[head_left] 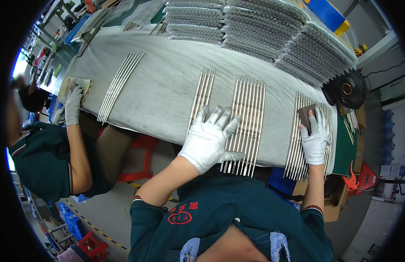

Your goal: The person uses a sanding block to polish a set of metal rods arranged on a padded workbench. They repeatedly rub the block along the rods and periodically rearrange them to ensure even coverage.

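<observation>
My left hand (207,143), in a white glove with grey fingertips, lies with fingers spread over thin metal rods. It covers parts of a small row of rods (204,89) and the left edge of a wider row of rods (250,113). My right hand (316,142), gloved with some bare fingertips showing, grips a flat dark brown block (304,117), perhaps a sanding pad. The block rests on another row of shiny rods (295,153) at the right. All these rods lie side by side, pointing away from me, some ends reaching past the table's near edge.
A grey cloth (167,65) covers the table. Stacked grey trays in plastic (263,35) line the far side, with a black fan (347,89) at the right. A co-worker's gloved hand (74,105) touches a cloth at the left, near more rods (120,87).
</observation>
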`<action>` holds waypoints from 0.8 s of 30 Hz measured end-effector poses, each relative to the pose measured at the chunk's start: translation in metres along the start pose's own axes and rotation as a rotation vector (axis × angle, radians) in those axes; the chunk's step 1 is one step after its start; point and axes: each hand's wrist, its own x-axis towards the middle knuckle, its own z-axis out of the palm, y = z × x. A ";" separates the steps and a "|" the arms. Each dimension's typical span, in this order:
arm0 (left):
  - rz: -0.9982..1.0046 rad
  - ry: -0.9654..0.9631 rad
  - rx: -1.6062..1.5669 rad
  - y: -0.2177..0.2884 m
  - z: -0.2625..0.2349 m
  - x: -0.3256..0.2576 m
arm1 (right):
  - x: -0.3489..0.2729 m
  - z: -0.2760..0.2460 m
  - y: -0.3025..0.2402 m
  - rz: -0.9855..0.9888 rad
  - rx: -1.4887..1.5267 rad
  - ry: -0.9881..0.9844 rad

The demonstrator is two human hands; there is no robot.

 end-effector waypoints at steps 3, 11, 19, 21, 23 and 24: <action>0.101 -0.046 -0.074 0.017 0.015 0.009 | 0.001 0.000 0.000 0.006 0.024 -0.004; 0.114 -0.058 0.019 0.009 0.011 0.003 | -0.001 0.000 0.001 0.016 0.015 0.000; -0.034 -0.057 0.047 -0.003 -0.014 -0.011 | 0.000 -0.004 -0.003 0.046 0.025 -0.026; -0.078 -0.085 0.119 0.000 -0.018 -0.008 | -0.001 -0.003 -0.001 0.050 0.014 -0.023; -0.017 -0.070 0.075 0.006 -0.014 -0.001 | 0.000 0.000 0.001 0.030 0.022 -0.009; 0.042 -0.054 0.041 0.010 -0.007 0.003 | 0.000 0.000 0.001 0.023 0.023 -0.004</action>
